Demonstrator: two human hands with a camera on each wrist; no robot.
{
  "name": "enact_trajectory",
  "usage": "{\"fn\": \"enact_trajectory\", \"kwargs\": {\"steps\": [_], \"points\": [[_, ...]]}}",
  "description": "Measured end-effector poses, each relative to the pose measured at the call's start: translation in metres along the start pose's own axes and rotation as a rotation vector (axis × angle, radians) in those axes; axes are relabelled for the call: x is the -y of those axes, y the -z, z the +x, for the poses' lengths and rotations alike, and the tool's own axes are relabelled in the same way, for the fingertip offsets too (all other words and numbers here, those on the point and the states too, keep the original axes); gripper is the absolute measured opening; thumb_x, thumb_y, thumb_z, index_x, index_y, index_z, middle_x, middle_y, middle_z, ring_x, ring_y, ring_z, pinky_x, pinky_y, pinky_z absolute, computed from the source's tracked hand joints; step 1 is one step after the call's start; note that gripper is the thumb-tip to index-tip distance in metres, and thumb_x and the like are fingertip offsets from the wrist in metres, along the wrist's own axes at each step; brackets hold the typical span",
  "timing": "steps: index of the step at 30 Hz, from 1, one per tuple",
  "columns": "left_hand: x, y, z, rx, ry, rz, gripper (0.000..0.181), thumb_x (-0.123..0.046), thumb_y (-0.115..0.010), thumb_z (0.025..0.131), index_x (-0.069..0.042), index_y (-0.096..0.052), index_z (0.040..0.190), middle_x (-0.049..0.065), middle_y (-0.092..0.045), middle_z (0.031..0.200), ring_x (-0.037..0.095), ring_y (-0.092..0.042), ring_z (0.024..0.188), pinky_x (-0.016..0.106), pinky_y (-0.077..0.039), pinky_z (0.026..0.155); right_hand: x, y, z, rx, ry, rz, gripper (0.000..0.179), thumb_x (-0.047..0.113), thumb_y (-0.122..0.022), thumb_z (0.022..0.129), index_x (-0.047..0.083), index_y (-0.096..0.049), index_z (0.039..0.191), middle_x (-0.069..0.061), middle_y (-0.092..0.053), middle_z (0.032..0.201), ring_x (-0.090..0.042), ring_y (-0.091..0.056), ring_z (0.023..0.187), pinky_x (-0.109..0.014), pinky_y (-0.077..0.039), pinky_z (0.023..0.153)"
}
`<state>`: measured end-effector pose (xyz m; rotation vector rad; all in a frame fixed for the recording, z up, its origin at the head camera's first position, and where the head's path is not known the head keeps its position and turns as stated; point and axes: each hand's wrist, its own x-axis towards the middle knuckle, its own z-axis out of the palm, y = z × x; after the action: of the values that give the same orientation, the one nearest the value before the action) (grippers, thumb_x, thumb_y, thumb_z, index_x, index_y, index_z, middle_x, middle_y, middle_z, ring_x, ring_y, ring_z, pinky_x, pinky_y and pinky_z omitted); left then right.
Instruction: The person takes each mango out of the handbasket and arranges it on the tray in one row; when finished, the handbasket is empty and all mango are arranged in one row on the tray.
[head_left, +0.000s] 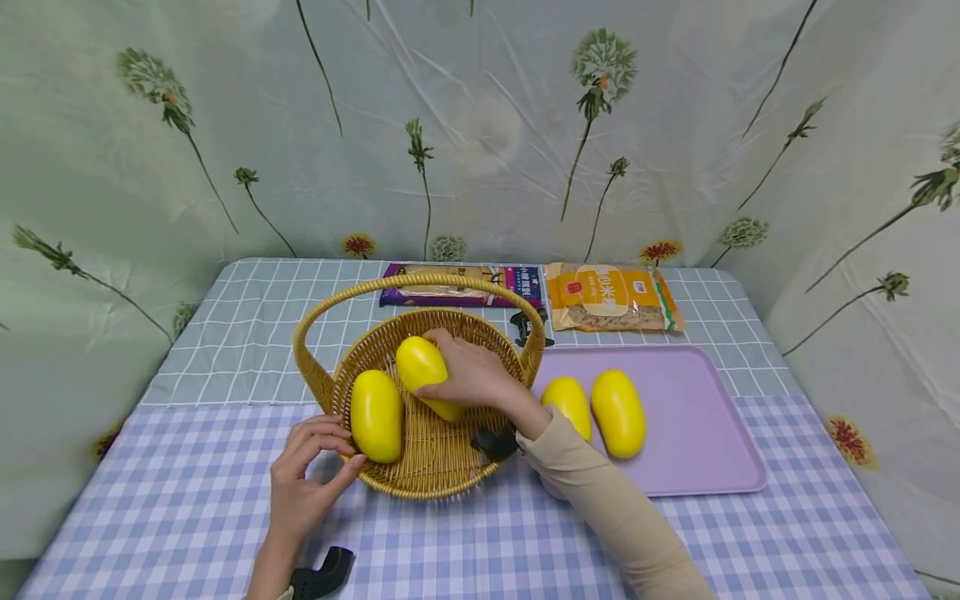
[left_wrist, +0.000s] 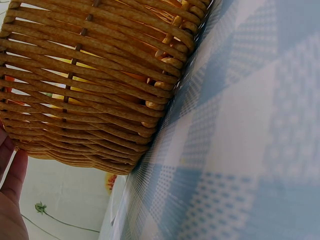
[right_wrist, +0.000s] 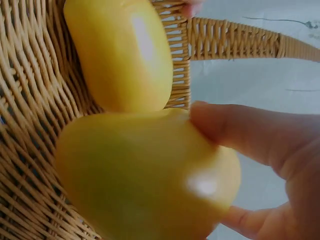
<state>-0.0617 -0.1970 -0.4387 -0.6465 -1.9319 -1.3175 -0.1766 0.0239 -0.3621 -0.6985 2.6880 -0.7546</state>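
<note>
A round wicker basket (head_left: 427,467) with a tall arched handle stands on the tablecloth. My right hand (head_left: 480,375) reaches into it and grips a yellow mango (head_left: 420,362), thumb on one side and fingers on the other. In the right wrist view that mango (right_wrist: 140,175) fills the lower middle, close beside a second mango (right_wrist: 120,55). This second mango (head_left: 377,417) lies along the basket's left side. At the left rim, my left hand (head_left: 303,475) holds the basket's edge between fingers and thumb. The left wrist view shows the woven side (left_wrist: 90,100) close up.
Right of the basket lies a lilac tray (head_left: 697,417), with a mango (head_left: 618,412) and another mango (head_left: 567,404) partly behind my right forearm. A purple noodle packet (head_left: 461,283) and an orange-and-clear food bag (head_left: 611,296) lie at the back. A patterned curtain (head_left: 495,125) hangs behind.
</note>
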Motion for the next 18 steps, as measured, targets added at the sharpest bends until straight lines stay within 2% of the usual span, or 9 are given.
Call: {"fn": "enact_trajectory", "kwargs": {"steps": [4, 10, 18], "points": [[-0.003, 0.000, 0.002, 0.003, 0.003, 0.002, 0.021, -0.018, -0.078, 0.080, -0.002, -0.064, 0.074, 0.019, -0.061, 0.085, 0.030, -0.054, 0.098, 0.029, -0.041, 0.096, 0.002, 0.002, -0.005, -0.039, 0.031, 0.050, 0.077, 0.045, -0.074, 0.078, 0.018, -0.036, 0.140, -0.004, -0.059, 0.117, -0.017, -0.056, 0.086, -0.031, -0.048, 0.067], [-0.003, 0.000, 0.003, 0.000, -0.002, 0.001, 0.021, -0.017, -0.077, 0.080, -0.002, -0.064, 0.074, 0.019, -0.061, 0.084, 0.030, -0.054, 0.098, 0.029, -0.041, 0.096, 0.005, 0.001, -0.012, -0.079, 0.072, 0.142, 0.079, 0.045, -0.074, 0.079, 0.021, -0.033, 0.142, -0.004, -0.057, 0.122, -0.017, -0.057, 0.091, -0.031, -0.049, 0.070], [-0.005, 0.000, 0.003, 0.005, -0.003, 0.005, 0.024, -0.020, -0.076, 0.082, -0.001, -0.064, 0.074, 0.020, -0.061, 0.085, 0.030, -0.054, 0.097, 0.030, -0.041, 0.096, 0.009, 0.002, -0.024, -0.139, 0.165, 0.200, 0.078, 0.047, -0.072, 0.080, 0.021, -0.032, 0.143, -0.003, -0.058, 0.119, -0.015, -0.056, 0.091, -0.031, -0.050, 0.073]]}}
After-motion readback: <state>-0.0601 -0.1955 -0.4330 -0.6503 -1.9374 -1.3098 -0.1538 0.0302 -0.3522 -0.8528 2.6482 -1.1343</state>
